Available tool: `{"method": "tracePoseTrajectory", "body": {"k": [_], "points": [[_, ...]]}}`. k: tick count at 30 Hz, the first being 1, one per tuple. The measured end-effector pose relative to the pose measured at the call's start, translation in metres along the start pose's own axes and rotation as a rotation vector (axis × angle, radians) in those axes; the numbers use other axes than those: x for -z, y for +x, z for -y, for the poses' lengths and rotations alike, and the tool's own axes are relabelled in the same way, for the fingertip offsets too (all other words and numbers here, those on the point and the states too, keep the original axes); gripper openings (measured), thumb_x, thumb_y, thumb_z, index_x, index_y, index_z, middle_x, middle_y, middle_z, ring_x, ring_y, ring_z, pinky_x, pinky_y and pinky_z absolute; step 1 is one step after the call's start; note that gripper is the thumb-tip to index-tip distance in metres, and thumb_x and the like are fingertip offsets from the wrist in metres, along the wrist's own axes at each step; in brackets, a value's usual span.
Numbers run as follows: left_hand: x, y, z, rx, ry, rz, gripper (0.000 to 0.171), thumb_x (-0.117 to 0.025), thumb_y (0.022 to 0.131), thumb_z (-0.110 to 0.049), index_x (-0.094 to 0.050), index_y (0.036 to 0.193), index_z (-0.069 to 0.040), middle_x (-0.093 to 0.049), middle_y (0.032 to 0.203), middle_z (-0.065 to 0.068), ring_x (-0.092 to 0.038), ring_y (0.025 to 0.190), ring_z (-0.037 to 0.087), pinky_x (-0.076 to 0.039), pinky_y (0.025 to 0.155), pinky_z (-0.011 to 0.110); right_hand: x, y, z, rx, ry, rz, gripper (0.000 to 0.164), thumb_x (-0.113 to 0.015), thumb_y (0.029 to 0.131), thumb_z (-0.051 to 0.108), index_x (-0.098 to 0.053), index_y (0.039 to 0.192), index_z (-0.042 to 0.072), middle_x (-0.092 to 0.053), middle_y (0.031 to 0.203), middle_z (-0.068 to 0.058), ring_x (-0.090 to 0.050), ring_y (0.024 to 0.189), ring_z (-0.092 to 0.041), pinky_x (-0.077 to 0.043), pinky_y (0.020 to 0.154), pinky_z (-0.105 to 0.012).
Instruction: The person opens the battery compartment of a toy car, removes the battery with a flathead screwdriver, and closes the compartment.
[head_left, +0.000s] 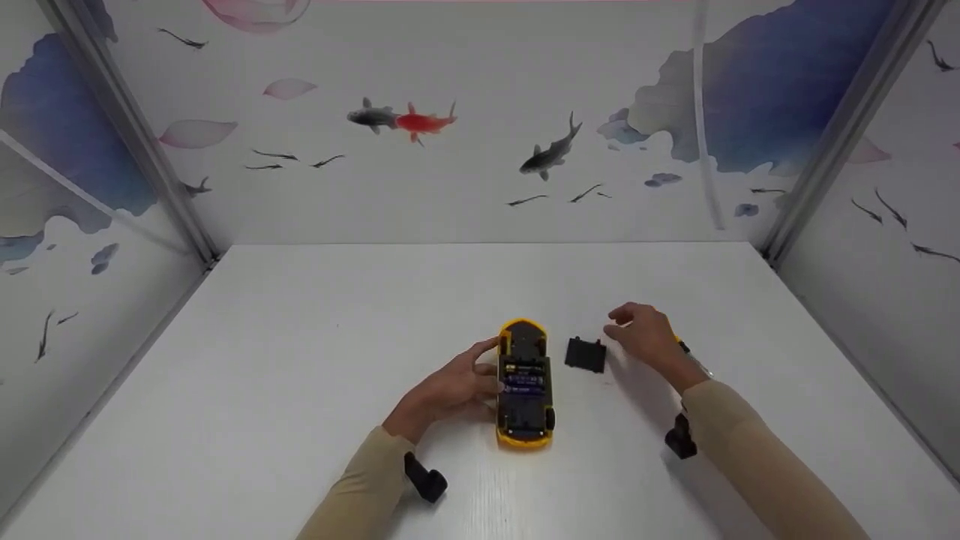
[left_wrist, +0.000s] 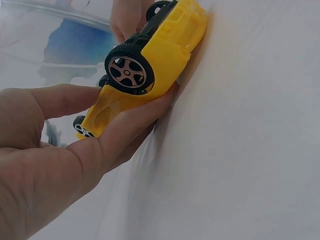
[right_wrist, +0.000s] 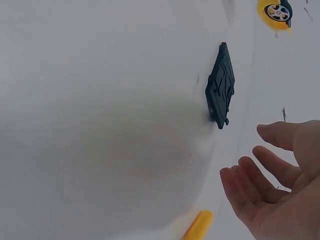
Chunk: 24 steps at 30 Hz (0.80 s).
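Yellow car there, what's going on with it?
A person's left grip holds the upside-down car, with batteries showing in its open underside. The right grip is empty, its fingers loosely bent, beside a black cover that lies flat on the table. What looks like a screwdriver lies near the right grip, partly hidden.

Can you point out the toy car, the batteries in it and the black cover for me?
Toy car (head_left: 523, 414): head view, on its dark underside.
Batteries (head_left: 524, 380): head view, on the middle of the purple casing.
Black cover (head_left: 585, 355): head view, on the middle of its flat face.
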<state>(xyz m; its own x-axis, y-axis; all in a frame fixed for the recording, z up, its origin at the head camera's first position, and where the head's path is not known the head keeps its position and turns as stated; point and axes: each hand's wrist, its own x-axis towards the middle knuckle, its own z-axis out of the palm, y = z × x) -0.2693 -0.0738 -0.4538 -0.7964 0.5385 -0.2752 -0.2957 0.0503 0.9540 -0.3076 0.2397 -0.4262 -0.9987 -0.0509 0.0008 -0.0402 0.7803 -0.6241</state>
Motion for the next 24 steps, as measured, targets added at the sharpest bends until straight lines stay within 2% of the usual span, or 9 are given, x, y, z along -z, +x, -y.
{"method": "tracePoseTrajectory", "body": {"k": [4, 8, 15, 20, 24], "points": [[0.001, 0.001, 0.000, -0.001, 0.049, -0.010, 0.090, -0.057, 0.088, 0.006, -0.013, 0.162, -0.019, -0.051, 0.147, 0.024, -0.059, 0.127, 0.039, -0.048, 0.103, 0.060, 0.006, 0.002, -0.008, 0.074, -0.070, -0.004, 0.038, -0.058, 0.099, 0.012, -0.057, 0.130, -0.010, -0.057, 0.129, -0.032, -0.054, 0.121, -0.046, -0.049, 0.098, -0.055], [0.001, 0.002, 0.001, 0.006, 0.053, -0.015, 0.090, -0.058, 0.087, 0.006, -0.014, 0.162, -0.020, -0.051, 0.147, 0.023, -0.060, 0.126, 0.038, -0.047, 0.104, 0.060, 0.010, 0.005, -0.018, 0.102, -0.154, -0.047, 0.037, -0.062, 0.096, 0.007, -0.059, 0.128, -0.012, -0.058, 0.125, -0.033, -0.055, 0.117, -0.047, -0.049, 0.098, -0.056], [0.001, 0.001, 0.002, 0.002, 0.063, -0.024, 0.089, -0.057, 0.087, 0.005, -0.014, 0.162, -0.019, -0.051, 0.147, 0.024, -0.060, 0.125, 0.038, -0.047, 0.104, 0.059, 0.012, 0.006, -0.033, 0.065, -0.255, -0.091, 0.041, -0.063, 0.094, 0.006, -0.057, 0.131, -0.010, -0.052, 0.132, -0.037, -0.051, 0.120, -0.051, -0.043, 0.104, -0.063], [0.001, 0.002, 0.001, 0.001, 0.049, -0.019, 0.090, -0.057, 0.087, 0.006, -0.014, 0.162, -0.020, -0.048, 0.149, 0.024, -0.058, 0.127, 0.039, -0.046, 0.104, 0.060, 0.015, 0.005, -0.041, 0.026, -0.280, -0.085, 0.046, -0.061, 0.094, 0.007, -0.052, 0.136, -0.010, -0.047, 0.135, -0.038, -0.047, 0.121, -0.053, -0.037, 0.107, -0.066], [0.001, 0.001, 0.001, 0.000, 0.055, -0.017, 0.089, -0.056, 0.088, 0.006, -0.013, 0.162, -0.019, -0.048, 0.149, 0.025, -0.058, 0.128, 0.039, -0.048, 0.103, 0.059, 0.018, 0.007, -0.046, 0.000, -0.290, -0.069, 0.047, -0.060, 0.093, 0.006, -0.051, 0.137, -0.010, -0.046, 0.135, -0.039, -0.047, 0.119, -0.053, -0.039, 0.106, -0.066]]}}
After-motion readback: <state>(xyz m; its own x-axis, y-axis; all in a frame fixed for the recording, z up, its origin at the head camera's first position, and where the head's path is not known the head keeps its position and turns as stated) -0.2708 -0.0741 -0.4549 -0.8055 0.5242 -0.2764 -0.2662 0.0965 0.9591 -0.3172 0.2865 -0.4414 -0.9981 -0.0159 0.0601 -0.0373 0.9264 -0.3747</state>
